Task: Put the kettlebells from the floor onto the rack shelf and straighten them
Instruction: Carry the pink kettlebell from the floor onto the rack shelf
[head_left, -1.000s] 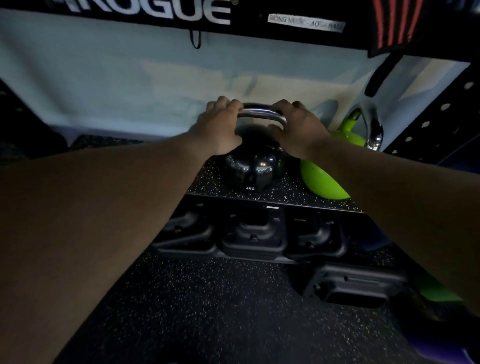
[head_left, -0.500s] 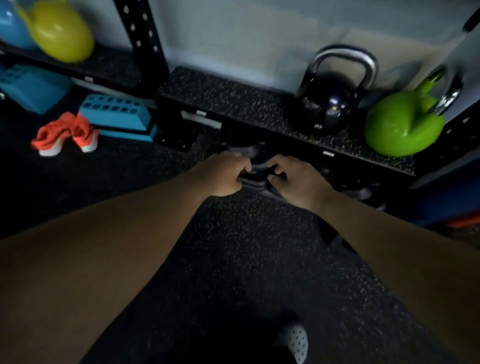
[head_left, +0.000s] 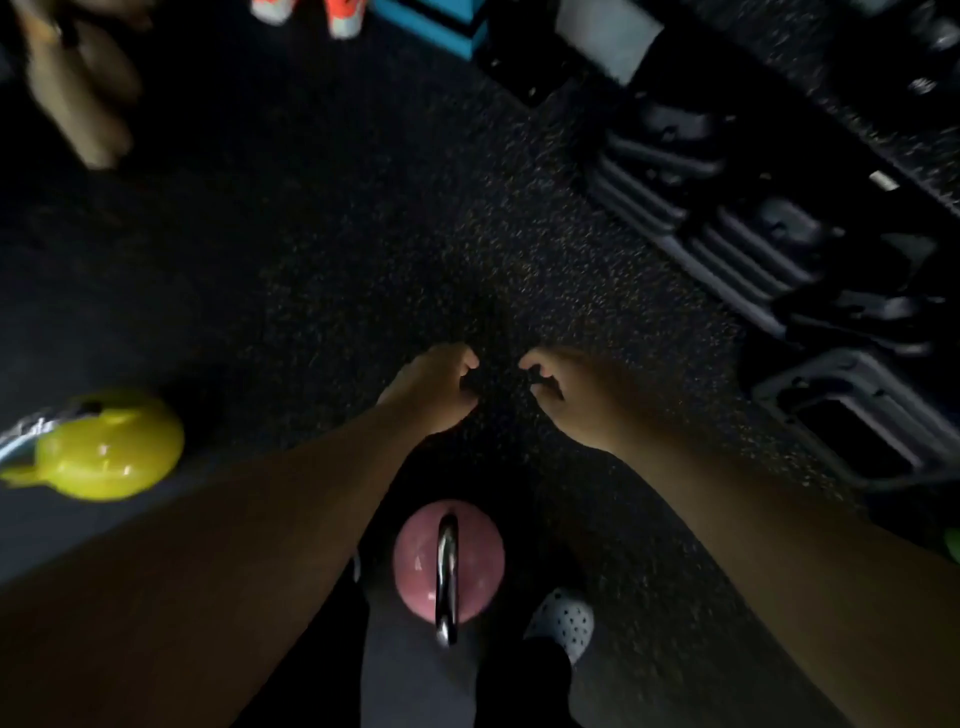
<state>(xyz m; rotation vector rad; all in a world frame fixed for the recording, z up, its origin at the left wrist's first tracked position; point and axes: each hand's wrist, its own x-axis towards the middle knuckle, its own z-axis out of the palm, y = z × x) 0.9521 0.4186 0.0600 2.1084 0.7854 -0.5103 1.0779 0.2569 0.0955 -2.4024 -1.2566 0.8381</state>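
A pink kettlebell (head_left: 415, 564) with a chrome handle stands upright on the dark speckled floor between my feet, below my hands. A yellow kettlebell (head_left: 111, 447) lies tipped on its side on the floor at the left edge. My left hand (head_left: 434, 389) and my right hand (head_left: 569, 397) hover side by side above the floor, just beyond the pink kettlebell, fingers curled and apart, holding nothing. The rack shelf's (head_left: 852, 88) speckled edge shows at the top right.
Stacked black step platforms (head_left: 727, 228) sit on the floor under the shelf at right. Orange shoes (head_left: 340, 18) and a blue block (head_left: 431, 23) lie at the top. Another person's legs (head_left: 78, 83) stand at the top left. My white perforated shoe (head_left: 563, 623) is beside the pink kettlebell.
My view has swung down and away from the shelf, where the black kettlebell was left. Both hands came off it and now hang empty over the floor above the pink kettlebell.
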